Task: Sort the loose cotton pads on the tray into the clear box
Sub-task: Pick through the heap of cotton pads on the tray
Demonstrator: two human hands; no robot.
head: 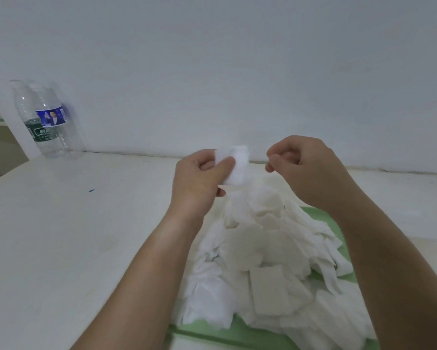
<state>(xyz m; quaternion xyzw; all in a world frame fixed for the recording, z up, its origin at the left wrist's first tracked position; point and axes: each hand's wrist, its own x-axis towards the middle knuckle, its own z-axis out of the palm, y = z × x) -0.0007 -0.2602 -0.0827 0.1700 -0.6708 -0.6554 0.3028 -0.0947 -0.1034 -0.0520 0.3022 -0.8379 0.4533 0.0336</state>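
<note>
Cotton pads (262, 248) lie heaped in a loose white pile on the green tray (212, 329), near and right of centre. Above the far end of the heap the left hand (199, 183) grips a small stack (235, 168) of pads, thumb and fingers clamped on it. The right hand (305, 173) hovers just beside it, fingers curled in and thumb tip pressed to forefinger, with nothing visible between them. This looks like the gathering step, squaring pads into a bundle. Next, the right hand would need to pick another pad off the heap, or the bundle would go to the clear box (which is out of view). The white table (73, 236) meets a plain white wall (237, 59); two water bottles (53, 122) stand far left.
</note>
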